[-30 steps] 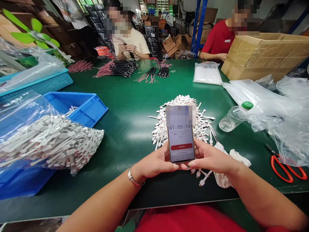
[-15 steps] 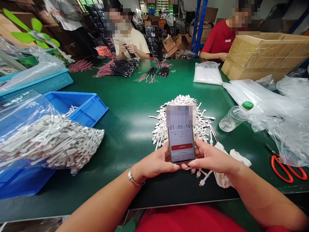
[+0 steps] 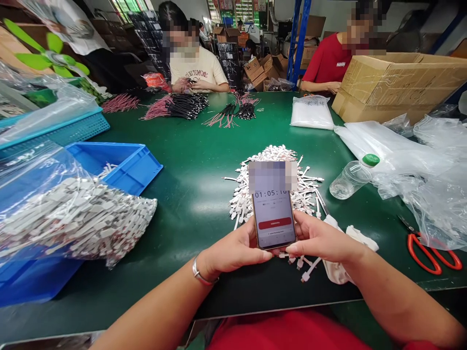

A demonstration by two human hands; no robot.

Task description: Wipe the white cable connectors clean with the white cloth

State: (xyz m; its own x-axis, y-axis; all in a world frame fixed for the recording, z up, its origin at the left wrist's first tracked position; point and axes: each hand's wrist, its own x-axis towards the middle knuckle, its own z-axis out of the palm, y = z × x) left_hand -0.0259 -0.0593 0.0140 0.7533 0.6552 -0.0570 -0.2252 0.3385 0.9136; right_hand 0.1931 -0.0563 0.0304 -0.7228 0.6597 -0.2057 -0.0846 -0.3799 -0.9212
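A smartphone [image 3: 274, 211] stands tilted up between my hands, its lit screen showing a timer and a red button. My left hand [image 3: 237, 248] is closed on its lower left edge, thumb along the bottom. On the lower right side, my right hand [image 3: 321, 238] grips it too, with the fingers mostly hidden behind. Behind the phone lies a heap of short white cables [image 3: 241, 194], partly covered by it. A few loose white cables [image 3: 308, 272] stick out below my right hand. White cloth gloves [image 3: 337, 272] lie beside and partly under my right wrist.
Red-handled scissors [image 3: 432, 253] and a clear bottle with green cap [image 3: 348, 180] lie to the right. Plastic bags [image 3: 397, 150] and a carton [image 3: 394, 87] are beyond. At left are a blue bin [image 3: 140, 167] and a bag of white cables [image 3: 95, 218]. Co-workers sit across the green table [image 3: 182, 194].
The view has shifted slightly. My hands hold the phone in nearly the same place. Across the table, the co-worker in the cream shirt has lowered their hands and the dark cables.
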